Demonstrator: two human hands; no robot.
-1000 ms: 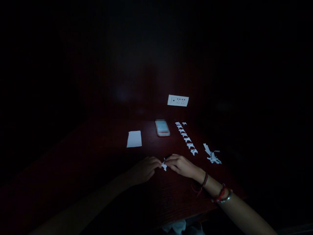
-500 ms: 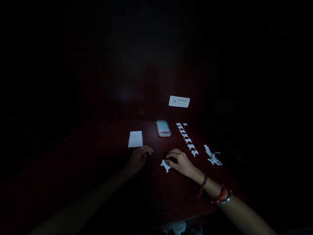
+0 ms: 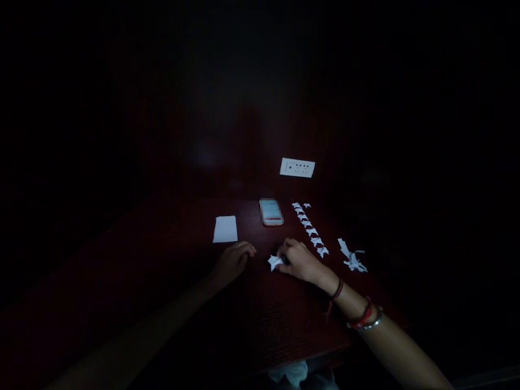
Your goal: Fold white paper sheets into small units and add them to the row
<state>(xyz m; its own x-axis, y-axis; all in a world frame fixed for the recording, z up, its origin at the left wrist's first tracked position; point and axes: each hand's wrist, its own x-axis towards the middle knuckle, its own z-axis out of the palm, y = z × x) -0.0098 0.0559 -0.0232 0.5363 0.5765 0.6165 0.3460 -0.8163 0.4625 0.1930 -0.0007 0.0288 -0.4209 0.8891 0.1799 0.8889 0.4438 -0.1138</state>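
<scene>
The scene is very dark. My right hand [image 3: 299,260] rests on the dark red table [image 3: 170,281], its fingers curled on a small folded white paper piece [image 3: 275,262] that pokes out to the left. My left hand [image 3: 232,260] lies on the table a little to the left, fingers loosely bent and holding nothing. A white paper square [image 3: 225,229] lies just beyond the left hand. A row of several small folded paper pieces [image 3: 310,229] runs diagonally beyond the right hand. Red and metal bracelets circle my right wrist.
A phone [image 3: 271,212] lies on the table behind the hands. A white wall socket plate [image 3: 297,167] sits further back. A small heap of paper scraps [image 3: 351,257] lies at the right. The table's near edge runs below my forearms.
My hands, which held the small paper piece together, have parted. The left hand moved left and let go. The right hand moved the piece slightly up the table.
</scene>
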